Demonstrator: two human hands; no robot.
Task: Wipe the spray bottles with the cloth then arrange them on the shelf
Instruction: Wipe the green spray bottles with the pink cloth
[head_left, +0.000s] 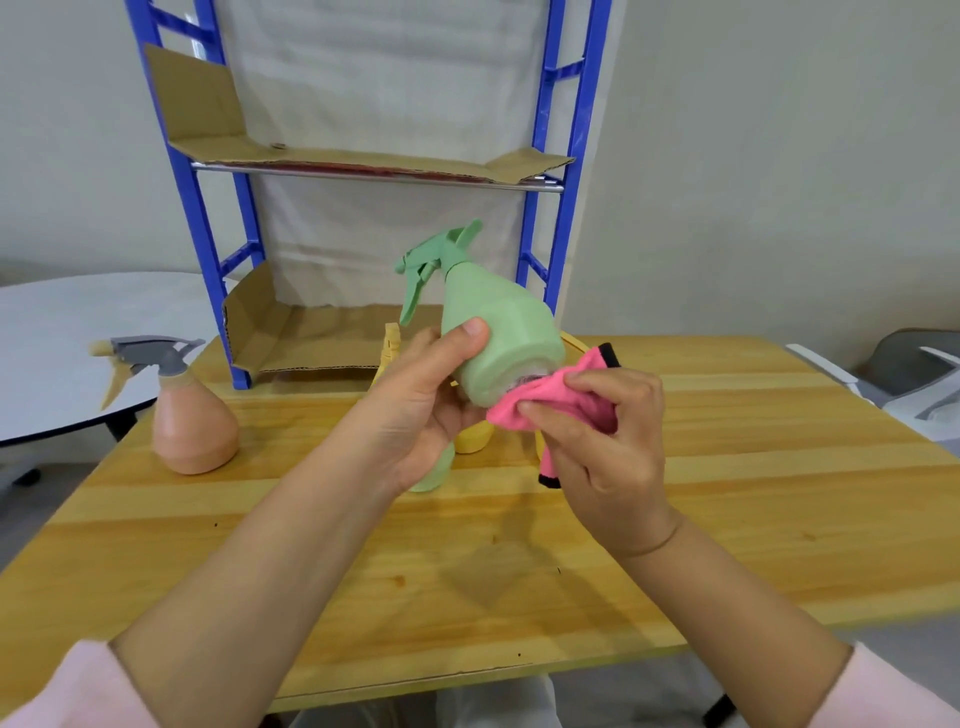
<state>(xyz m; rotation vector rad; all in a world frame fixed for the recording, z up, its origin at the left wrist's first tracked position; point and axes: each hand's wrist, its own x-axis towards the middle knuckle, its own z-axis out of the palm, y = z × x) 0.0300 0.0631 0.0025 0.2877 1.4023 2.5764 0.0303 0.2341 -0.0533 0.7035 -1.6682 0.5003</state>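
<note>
1. A light wooden table (779, 519) with a striped grain fills the near and middle scene.
2. A blue metal-framed shelf rack (582, 156) stands at the table's far edge. Brown cardboard sheets line its upper tier (363, 156) and lower tier (311, 338), and no bottles stand on either.
3. A white round table (78, 353) sits to the far left, and a grey chair (914, 374) to the far right.
4. A peach cone-shaped plastic spray bottle (195, 421) with a grey trigger head stands upright on the left of the wooden table, well apart from the hands.
5. A pale green cone-shaped plastic spray bottle (493, 332) is held above the table's middle, in front of the lower tier. It is tilted, with its trigger head up and far-left and its base down and near-right.
6. The left hand (421, 415) grips this bottle's lower body, thumb pressed on the side and fingers curled beneath.
7. The right hand (608, 452) has its fingers curled round a bunched pink cloth with black trim (545, 400), pressing it against the bottle's base.
8. A yellow plastic bottle (472, 439) and a second pale green bottle (434, 475) stand on the table, mostly hidden behind the hands.
</note>
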